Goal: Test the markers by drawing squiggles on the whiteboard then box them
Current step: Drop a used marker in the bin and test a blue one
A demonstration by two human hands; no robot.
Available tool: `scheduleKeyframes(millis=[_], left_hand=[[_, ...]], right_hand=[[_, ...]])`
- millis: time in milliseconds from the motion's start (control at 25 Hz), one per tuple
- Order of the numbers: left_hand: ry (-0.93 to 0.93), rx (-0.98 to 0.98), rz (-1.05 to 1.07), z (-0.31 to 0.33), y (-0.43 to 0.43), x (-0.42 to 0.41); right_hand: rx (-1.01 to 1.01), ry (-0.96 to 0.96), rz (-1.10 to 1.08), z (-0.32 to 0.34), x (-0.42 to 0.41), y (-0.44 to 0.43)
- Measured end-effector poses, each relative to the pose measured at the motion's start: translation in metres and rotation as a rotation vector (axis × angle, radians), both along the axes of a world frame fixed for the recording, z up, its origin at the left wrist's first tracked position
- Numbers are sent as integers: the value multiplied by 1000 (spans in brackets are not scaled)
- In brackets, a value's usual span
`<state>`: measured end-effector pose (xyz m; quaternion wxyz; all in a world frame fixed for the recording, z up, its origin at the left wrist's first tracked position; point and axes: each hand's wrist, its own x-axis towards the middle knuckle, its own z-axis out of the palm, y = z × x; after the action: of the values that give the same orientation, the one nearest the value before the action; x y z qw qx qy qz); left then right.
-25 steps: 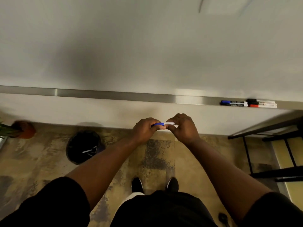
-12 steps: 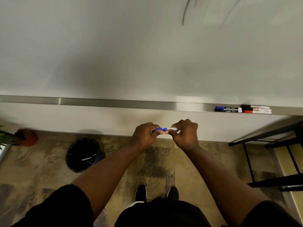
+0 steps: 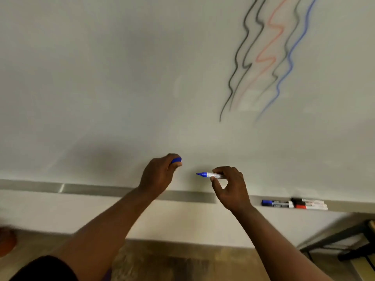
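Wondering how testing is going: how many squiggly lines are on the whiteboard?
5, side by side, upper right: left black line, second black line, red line, third black line, blue line. More may lie above the frame.

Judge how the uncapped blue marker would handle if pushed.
Probably stiff and light: the right hand pinches the blue marker level. Its round barrel would likely roll. With the cap in the left hand, its bare tip may smear.

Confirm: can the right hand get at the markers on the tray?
Probably reachable: nothing lies between right hand and the tray markers, but its fingers pinch the uncapped blue marker, so grasping looks blocked.
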<state>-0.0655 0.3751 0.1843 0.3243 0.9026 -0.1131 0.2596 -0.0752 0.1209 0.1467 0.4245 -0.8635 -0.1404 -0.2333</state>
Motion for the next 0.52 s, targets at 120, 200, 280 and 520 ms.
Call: scheduleKeyframes(millis=[120, 200, 280, 520], left_hand=[[-349, 104, -108, 75, 9, 47], [-590, 236, -81, 130, 12, 77], [-774, 324, -12, 193, 13, 107], [-956, 463, 56, 347, 1, 156]], right_hand=[[34, -111, -67, 62, 28, -4], [69, -201, -120, 105, 42, -6], [96, -327, -166, 151, 54, -9], [156, -641, -269, 282, 79, -3]])
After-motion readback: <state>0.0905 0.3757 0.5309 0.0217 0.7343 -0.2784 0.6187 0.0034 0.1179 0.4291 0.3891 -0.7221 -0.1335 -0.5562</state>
